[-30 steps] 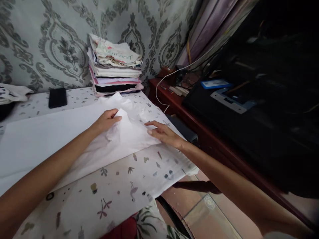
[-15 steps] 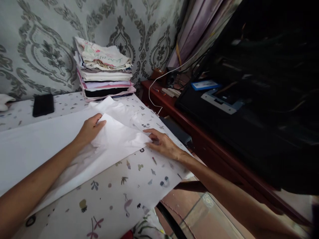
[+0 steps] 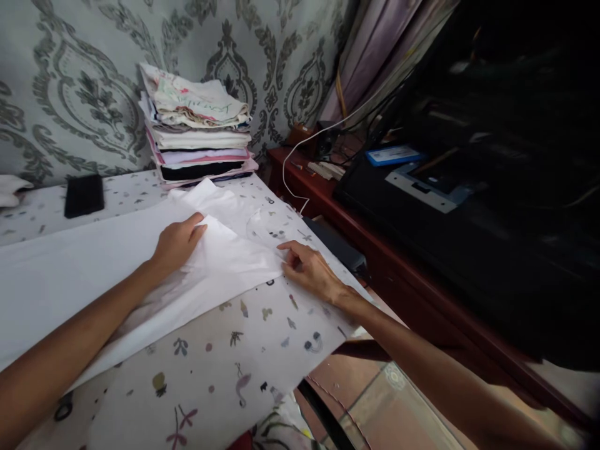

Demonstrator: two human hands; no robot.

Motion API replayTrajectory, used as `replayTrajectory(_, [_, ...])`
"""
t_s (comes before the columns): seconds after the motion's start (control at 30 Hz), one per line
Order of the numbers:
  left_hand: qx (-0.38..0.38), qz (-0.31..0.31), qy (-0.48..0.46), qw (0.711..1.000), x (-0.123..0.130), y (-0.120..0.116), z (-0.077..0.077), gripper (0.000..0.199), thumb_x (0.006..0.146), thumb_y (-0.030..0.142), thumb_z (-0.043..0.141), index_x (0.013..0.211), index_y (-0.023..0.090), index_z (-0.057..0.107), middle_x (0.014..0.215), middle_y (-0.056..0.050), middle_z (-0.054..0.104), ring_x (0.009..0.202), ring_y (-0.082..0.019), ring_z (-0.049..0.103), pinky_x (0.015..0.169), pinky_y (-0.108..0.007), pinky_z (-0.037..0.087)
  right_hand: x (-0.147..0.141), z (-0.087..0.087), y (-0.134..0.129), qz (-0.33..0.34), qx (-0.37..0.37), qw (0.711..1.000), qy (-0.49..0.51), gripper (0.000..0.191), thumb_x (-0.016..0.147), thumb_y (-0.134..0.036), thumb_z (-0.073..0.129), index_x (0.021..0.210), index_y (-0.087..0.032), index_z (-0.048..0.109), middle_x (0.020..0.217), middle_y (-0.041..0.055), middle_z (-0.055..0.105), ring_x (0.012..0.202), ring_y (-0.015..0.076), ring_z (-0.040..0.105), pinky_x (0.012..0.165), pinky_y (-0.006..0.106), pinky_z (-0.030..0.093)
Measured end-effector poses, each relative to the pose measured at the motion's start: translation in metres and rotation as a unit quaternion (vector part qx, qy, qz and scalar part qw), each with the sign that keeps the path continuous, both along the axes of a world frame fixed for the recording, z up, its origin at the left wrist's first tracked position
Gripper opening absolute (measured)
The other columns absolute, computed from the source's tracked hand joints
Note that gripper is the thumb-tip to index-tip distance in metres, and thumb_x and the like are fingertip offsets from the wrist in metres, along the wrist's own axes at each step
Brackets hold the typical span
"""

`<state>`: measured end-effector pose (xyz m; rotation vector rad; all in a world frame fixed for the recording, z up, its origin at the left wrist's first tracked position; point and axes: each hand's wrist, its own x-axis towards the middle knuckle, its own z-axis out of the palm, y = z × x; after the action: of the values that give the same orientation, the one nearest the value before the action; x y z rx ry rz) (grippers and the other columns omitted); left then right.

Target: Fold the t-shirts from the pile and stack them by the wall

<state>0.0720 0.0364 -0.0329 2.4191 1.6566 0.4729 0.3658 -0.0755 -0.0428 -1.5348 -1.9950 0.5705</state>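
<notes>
A white cloth garment (image 3: 229,253) lies spread over the patterned table cover (image 3: 225,381), its right part folded over and creased. My left hand (image 3: 180,242) pinches a raised edge of it between thumb and fingers. At the garment's right end, my right hand (image 3: 307,269) has thumb and fingers closed on the corner. Past my left hand, a bunched part of the same white fabric lies toward the stack of folded clothes (image 3: 201,140).
A black phone (image 3: 84,195) lies at the table's back left. To the right stands a dark red cabinet (image 3: 323,197) with a white cable (image 3: 285,162), a blue-edged box (image 3: 394,155) and a large dark screen (image 3: 506,237). Tiled floor (image 3: 375,400) shows below the table edge.
My left hand has shifted slightly right along with the fabric edge it pinches. My right hand stays at the corner, its fingers drawn slightly closer together. The view has moved a little.
</notes>
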Motion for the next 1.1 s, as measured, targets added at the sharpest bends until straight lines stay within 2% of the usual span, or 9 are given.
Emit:
replayTrajectory(0.13, [-0.012,-0.017,0.086,0.996,0.002,-0.001,0.006,0.030,0.097,0.036,0.038,0.114,0.021,0.058,0.089,-0.007,0.069,0.082,-0.025,0.063,0.070,-0.032,0.041,0.001,-0.003,-0.003,0.006,0.069,0.995,-0.075,0.032,0.081,-0.014,0.055,0.111,-0.021,0.064,0.075,0.0013,0.060,0.073,0.0198,0.059,0.075,0.037,0.051])
replayTrajectory(0.23, [-0.041,-0.027,0.028,0.998,-0.021,0.000,0.021,0.033,0.095,0.042,0.044,0.120,0.022,0.052,0.097,-0.007,0.069,0.085,-0.023,0.063,0.074,-0.033,0.044,-0.008,0.005,-0.001,0.011,0.153,0.983,-0.105,0.026,0.086,-0.019,0.054,0.109,-0.020,0.065,0.086,0.0068,0.064,0.084,0.0244,0.062,0.079,0.042,0.053])
replayTrajectory(0.33, [-0.106,-0.027,-0.072,0.991,-0.076,-0.006,0.039,0.034,0.092,0.047,0.045,0.112,0.021,0.053,0.095,-0.006,0.067,0.081,-0.020,0.063,0.074,-0.031,0.047,-0.033,0.019,0.010,0.059,0.188,0.976,-0.088,0.024,0.093,-0.024,0.049,0.110,-0.020,0.066,0.096,0.0101,0.067,0.093,0.0265,0.064,0.082,0.043,0.054])
replayTrajectory(0.43, [-0.249,-0.043,-0.074,0.965,-0.145,-0.031,0.052,0.032,0.088,0.050,0.048,0.091,0.020,0.058,0.081,-0.004,0.065,0.074,-0.018,0.061,0.069,-0.028,0.046,-0.069,0.024,0.029,0.160,0.139,0.974,-0.085,0.031,0.098,-0.029,0.042,0.119,-0.022,0.064,0.113,0.0112,0.068,0.106,0.0272,0.065,0.091,0.045,0.054])
replayTrajectory(0.5, [-0.312,-0.031,-0.028,0.949,-0.188,-0.056,0.057,0.031,0.084,0.050,0.051,0.080,0.020,0.059,0.073,-0.002,0.061,0.069,-0.017,0.057,0.064,-0.025,0.042,-0.090,0.015,0.042,0.200,0.110,0.968,-0.107,0.039,0.100,-0.036,0.040,0.130,-0.022,0.060,0.132,0.0135,0.063,0.122,0.0298,0.060,0.102,0.049,0.050])
replayTrajectory(0.63, [-0.329,0.059,-0.013,0.942,-0.244,-0.110,0.061,0.031,0.080,0.052,0.057,0.076,0.021,0.061,0.069,0.000,0.057,0.063,-0.015,0.050,0.057,-0.024,0.035,-0.109,-0.017,0.059,0.208,0.118,0.959,-0.154,0.054,0.100,-0.048,0.036,0.145,-0.022,0.048,0.153,0.0137,0.047,0.142,0.0321,0.043,0.115,0.053,0.038])
replayTrajectory(0.77, [-0.323,0.123,-0.040,0.938,-0.265,-0.143,0.060,0.031,0.075,0.051,0.062,0.070,0.021,0.060,0.067,0.000,0.055,0.062,-0.016,0.048,0.055,-0.024,0.033,-0.106,-0.033,0.064,0.207,0.146,0.949,-0.189,0.057,0.101,-0.051,0.031,0.151,-0.026,0.042,0.156,0.0106,0.044,0.144,0.0304,0.040,0.118,0.053,0.034])
replayTrajectory(0.97, [-0.273,0.193,-0.111,0.936,-0.284,-0.162,0.056,0.036,0.074,0.055,0.059,0.065,0.021,0.055,0.065,0.001,0.052,0.062,-0.015,0.047,0.056,-0.024,0.037,-0.106,-0.034,0.065,0.215,0.160,0.940,-0.210,0.059,0.101,-0.051,0.031,0.152,-0.025,0.041,0.156,0.0122,0.043,0.144,0.0309,0.041,0.117,0.052,0.036])
replayTrajectory(1.1, [-0.262,0.270,-0.180,0.909,-0.289,-0.173,0.051,0.035,0.069,0.054,0.066,0.071,0.020,0.059,0.062,0.003,0.048,0.057,-0.013,0.044,0.049,-0.022,0.034,-0.107,-0.032,0.063,0.211,0.148,0.942,-0.215,0.056,0.101,-0.051,0.032,0.149,-0.025,0.044,0.156,0.0126,0.044,0.144,0.0302,0.041,0.116,0.053,0.035])
